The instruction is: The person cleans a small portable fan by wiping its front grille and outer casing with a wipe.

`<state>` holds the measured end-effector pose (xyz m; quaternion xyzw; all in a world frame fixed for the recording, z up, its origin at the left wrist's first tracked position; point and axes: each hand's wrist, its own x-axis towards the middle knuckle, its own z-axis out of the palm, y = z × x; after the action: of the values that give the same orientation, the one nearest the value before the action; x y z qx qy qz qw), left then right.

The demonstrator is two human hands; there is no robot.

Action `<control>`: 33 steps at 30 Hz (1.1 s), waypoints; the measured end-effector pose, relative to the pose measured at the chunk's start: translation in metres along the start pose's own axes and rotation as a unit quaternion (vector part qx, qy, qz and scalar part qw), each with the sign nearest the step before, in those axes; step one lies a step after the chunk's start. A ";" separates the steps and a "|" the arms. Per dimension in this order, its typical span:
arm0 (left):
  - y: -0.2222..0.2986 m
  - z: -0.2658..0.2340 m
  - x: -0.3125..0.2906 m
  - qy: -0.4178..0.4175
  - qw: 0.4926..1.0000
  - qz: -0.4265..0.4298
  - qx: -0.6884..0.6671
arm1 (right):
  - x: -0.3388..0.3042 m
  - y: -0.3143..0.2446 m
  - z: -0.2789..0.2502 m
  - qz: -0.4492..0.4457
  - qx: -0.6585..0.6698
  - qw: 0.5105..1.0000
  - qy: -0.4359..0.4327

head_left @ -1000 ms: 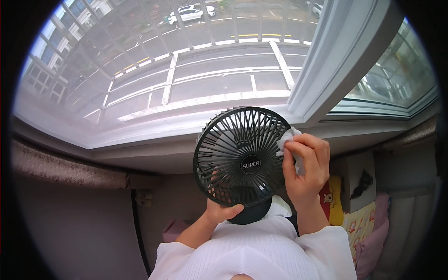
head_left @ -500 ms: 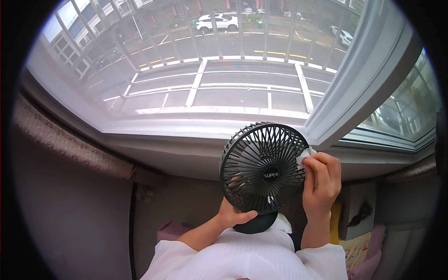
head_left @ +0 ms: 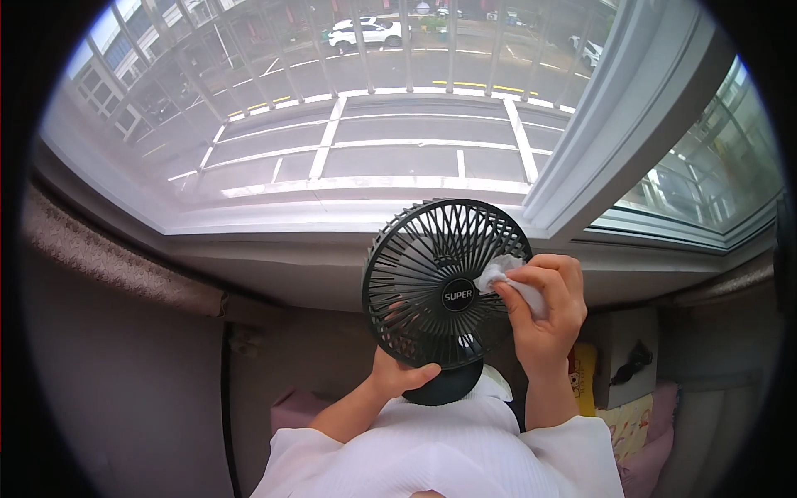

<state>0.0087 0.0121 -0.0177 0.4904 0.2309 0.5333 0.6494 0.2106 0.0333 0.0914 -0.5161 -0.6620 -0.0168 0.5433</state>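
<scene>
Though dim, probably grey floor (head_left: 311,353) below held fan (head_left: 456,295) and windowsill (head_left: 282,267).

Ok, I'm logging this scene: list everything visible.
Fan: 1, black, centre
Tissue: 1, white, at fan's front
Window frame: 1, white, ahead
Bars: several, pale, outside
Cars: 2+, white, outside
Fluffy roll: 1, pinkish, left
Box: 1, grey, right
Unclear item: 1, black, at box
Object: 1, yellow, beside box
Cloth: 1, cream, lower right
Pink items: 2, pink, lower left, right
Shirt: 1, white, bottom
Left hand: 1, bare, holding fan
Right hand: 1, bare, holding tissue
</scene>
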 end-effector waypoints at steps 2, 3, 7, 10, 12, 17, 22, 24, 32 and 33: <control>0.003 0.002 -0.002 0.011 1.000 0.008 0.004 | -0.005 -0.005 0.005 -0.048 -0.025 0.998 0.024; 0.002 0.002 -0.004 0.007 1.000 0.004 0.003 | -0.007 -0.008 0.007 -0.044 -0.029 0.998 0.026; 0.001 0.002 -0.007 0.029 1.000 0.002 -0.004 | -0.013 -0.013 0.010 -0.087 -0.056 0.994 0.032; 0.002 0.006 -0.007 0.031 0.999 -0.010 -0.033 | -0.013 -0.009 0.006 -0.084 -0.052 0.995 0.030; 0.001 0.006 -0.008 0.028 0.999 -0.003 -0.035 | -0.004 -0.004 0.000 -0.035 -0.002 0.999 0.018; -0.005 0.000 -0.014 0.019 1.000 0.007 -0.011 | -0.002 0.003 -0.007 0.002 -0.020 0.999 0.044; 0.002 0.001 -0.011 0.024 0.998 -0.059 -0.028 | -0.005 -0.003 -0.002 -0.043 -0.026 0.999 0.007; 0.002 0.000 -0.012 0.038 0.996 -0.072 -0.038 | -0.001 0.002 -0.003 -0.050 -0.039 0.998 -0.005; 0.002 0.005 -0.010 0.044 0.995 -0.069 -0.050 | 0.002 0.004 -0.009 -0.047 -0.062 0.997 -0.001; 0.003 0.005 -0.008 0.043 0.995 -0.070 -0.050 | 0.001 0.000 -0.006 -0.060 -0.065 0.996 -0.001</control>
<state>0.0091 0.0030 -0.0150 0.4165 0.2655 0.5180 0.6983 0.2150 0.0307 0.0944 -0.5099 -0.6894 -0.0922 0.5061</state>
